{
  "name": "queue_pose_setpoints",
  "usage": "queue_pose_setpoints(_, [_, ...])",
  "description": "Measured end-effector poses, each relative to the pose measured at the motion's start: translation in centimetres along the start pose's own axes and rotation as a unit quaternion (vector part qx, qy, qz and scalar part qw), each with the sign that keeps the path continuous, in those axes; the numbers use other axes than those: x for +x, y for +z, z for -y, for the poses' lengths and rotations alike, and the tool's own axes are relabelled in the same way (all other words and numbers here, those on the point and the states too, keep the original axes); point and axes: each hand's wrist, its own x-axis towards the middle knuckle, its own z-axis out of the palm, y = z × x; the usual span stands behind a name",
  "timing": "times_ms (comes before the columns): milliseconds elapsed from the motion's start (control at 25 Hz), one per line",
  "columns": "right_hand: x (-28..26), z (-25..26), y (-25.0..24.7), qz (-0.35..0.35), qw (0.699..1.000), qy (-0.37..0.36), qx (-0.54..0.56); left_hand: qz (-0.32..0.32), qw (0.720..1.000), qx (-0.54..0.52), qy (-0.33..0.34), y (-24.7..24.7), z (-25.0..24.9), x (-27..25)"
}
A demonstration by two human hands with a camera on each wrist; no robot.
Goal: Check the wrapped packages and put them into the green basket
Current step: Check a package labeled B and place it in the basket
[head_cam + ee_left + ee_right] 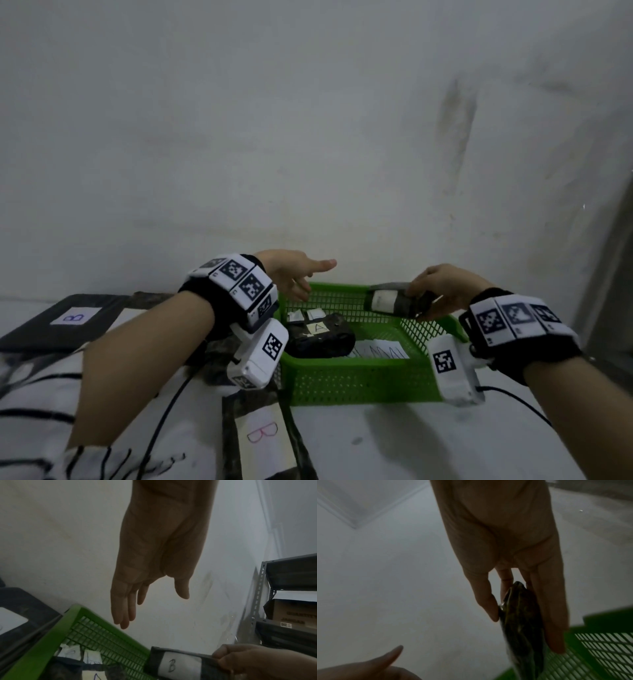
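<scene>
The right hand (442, 287) pinches a dark wrapped package (394, 302) labelled B, held above the green basket (359, 380), over its far right corner. The left hand (291, 274) hovers above the basket's far left corner, fingers relaxed and holding nothing. Another package (320, 334), labelled A, lies inside the basket.

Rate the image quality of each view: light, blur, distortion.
Head view: dim, flat light, wide-angle bending at the edges, green basket fairly sharp. Left wrist view: left hand dark against the pale wall, the B label on the held package readable. Right wrist view: darkest and soft, right hand and package motion-blurred.
</scene>
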Motion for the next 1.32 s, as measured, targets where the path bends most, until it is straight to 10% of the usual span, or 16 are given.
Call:
queue_pose_setpoints(600, [8.6,-0.4,5.5,0.194,0.971,0.137,0.000,0.047,0.997,0.060,-0.022,-1.9,3.1,4.1])
queue_pose_setpoints(1040, [9.2,-0.5,5.4,0.165,0.968,0.180,0.051,0.051,0.994,0.094,-0.007,-1.8,3.7,4.2])
queue_pose_setpoints(1320, [10.8,0.0,5.9,0.234,0.923,0.161,-0.258,0.080,0.987,0.141,-0.002,-0.8,3.2,4.1])
